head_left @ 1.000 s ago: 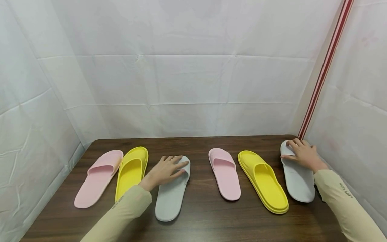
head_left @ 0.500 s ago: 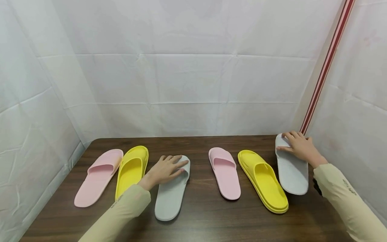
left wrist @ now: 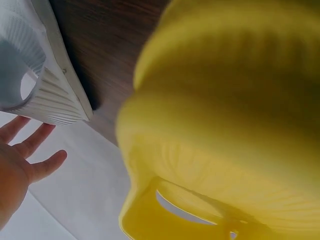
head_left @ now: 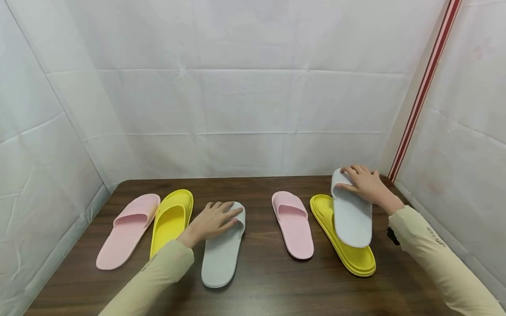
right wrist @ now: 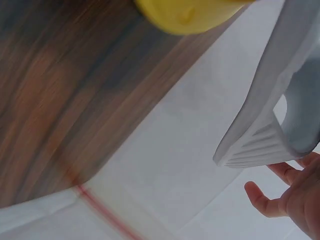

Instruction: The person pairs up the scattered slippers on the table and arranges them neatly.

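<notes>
On the table, a light grey slipper (head_left: 221,263) lies toe away. My left hand (head_left: 211,221) rests over its strap with fingers spread; in the left wrist view, fingertips of the hand (left wrist: 22,172) touch the ribbed strap and the thumb stands apart. To the right, my right hand (head_left: 367,188) holds a second light grey slipper (head_left: 353,224) by its toe end, raised off the table and partly covering a yellow slipper (head_left: 356,261). The right wrist view has that grey slipper (right wrist: 260,135) above the hand (right wrist: 297,200), its grip partly out of frame.
A pink slipper (head_left: 122,243) and a yellow slipper (head_left: 170,228) lie side by side at the left. Another pink slipper (head_left: 294,230) lies near the middle. White sheeting (head_left: 245,101) hangs behind the dark wooden table (head_left: 269,285), with a red-striped band (head_left: 424,87) at right.
My right hand has lifted the right grey slipper off the table and carried it left, over the yellow slipper. My left hand has stayed on its grey slipper.
</notes>
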The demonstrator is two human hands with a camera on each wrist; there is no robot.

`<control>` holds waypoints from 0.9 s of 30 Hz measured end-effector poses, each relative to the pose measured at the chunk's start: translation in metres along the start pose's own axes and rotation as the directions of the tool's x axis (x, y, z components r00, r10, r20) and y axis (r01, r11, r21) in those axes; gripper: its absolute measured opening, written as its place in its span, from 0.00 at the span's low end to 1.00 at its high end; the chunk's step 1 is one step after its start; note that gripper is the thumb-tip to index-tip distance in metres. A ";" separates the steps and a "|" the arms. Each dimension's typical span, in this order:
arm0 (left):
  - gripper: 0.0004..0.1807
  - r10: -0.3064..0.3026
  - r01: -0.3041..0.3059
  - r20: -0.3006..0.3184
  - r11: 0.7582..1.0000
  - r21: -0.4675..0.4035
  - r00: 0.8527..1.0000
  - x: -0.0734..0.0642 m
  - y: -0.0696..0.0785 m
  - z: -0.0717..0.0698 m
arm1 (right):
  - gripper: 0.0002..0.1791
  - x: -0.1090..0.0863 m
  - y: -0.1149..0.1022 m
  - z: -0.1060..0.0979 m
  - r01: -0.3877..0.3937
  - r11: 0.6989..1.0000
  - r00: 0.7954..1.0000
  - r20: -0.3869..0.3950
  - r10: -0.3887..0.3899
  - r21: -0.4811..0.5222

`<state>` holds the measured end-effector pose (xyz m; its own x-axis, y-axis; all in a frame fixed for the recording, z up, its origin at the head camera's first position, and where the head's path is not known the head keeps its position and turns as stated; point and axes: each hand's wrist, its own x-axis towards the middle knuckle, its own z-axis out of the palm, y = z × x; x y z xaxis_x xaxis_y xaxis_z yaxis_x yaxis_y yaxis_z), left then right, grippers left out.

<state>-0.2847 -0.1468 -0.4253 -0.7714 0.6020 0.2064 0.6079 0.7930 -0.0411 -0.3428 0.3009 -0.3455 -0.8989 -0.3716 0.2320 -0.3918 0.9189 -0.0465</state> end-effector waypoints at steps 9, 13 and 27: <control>0.23 -0.035 0.036 0.028 0.999 -0.012 0.999 -0.002 -0.006 -0.001 | 0.32 0.019 -0.046 0.010 0.085 0.996 0.996 0.014 -0.085 0.023; 0.23 -0.055 0.056 0.048 0.998 -0.024 0.997 -0.002 -0.008 -0.001 | 0.31 0.026 -0.066 0.015 0.130 0.991 0.991 0.000 -0.130 0.035; 0.24 -0.079 0.081 0.035 0.994 -0.069 0.996 -0.005 -0.019 -0.001 | 0.31 0.051 -0.136 0.030 0.218 0.975 0.974 0.046 -0.220 0.046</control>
<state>-0.2925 -0.1654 -0.4241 -0.8232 0.5403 0.1746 0.5547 0.8309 0.0437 -0.3407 0.1528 -0.3563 -0.7988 -0.5701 0.1919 -0.5868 0.8088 -0.0399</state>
